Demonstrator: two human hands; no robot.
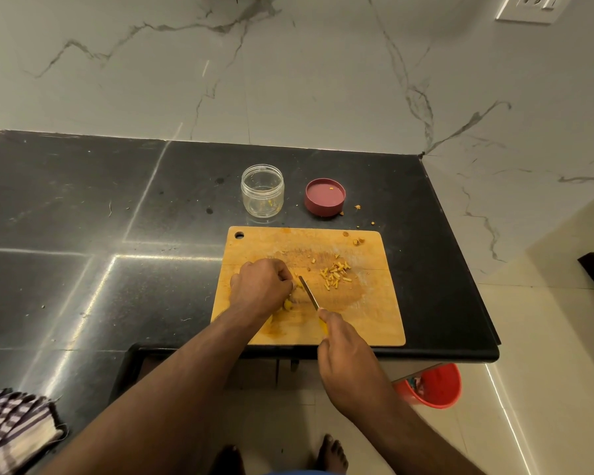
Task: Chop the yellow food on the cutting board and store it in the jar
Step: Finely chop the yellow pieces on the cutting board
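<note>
While the left hand (259, 286) curls its fingers down over the uncut yellow food (287, 305), pinning it to the cutting board (374, 323), the right hand (345, 351) grips the yellow handle of the knife (308, 292), blade angled in just beside the left fingertips. Just right of the blade lies a scatter of chopped pieces (336, 274). Beyond the knuckles, off the board, the jar (262, 190) stands open on the dark counter (83, 207), its pink lid (325, 197) upturned beside it. Well behind the wrists, a checked cloth (11, 430) and a red bucket (432, 385).
</note>
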